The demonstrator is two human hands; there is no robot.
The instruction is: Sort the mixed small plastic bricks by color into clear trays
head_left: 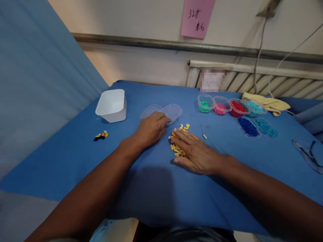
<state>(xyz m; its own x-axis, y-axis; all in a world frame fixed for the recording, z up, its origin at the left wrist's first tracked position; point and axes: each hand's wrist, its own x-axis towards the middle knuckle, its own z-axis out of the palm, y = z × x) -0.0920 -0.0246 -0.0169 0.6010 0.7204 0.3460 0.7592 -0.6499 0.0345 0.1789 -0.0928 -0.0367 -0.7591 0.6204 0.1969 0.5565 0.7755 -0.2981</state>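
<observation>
My left hand (154,129) is curled at the near rim of a clear plastic container (174,110), its fingertips on the edge and its thumb hidden. A second clear container or lid (150,110) lies just behind that hand. My right hand (195,151) rests flat, fingers stretched out, over a loose heap of small yellow pieces (178,150). More yellow bits show beyond the fingertips, and the palm hides part of the heap. One pale piece (205,136) lies apart to the right.
A white tub (111,106) stands at the back left, with a few black, orange and yellow pieces (101,135) in front. Tubs of green (204,106), pink, red (238,107) and blue pieces (248,127) line the right. Beyond are a yellow cloth (267,103) and glasses (309,154).
</observation>
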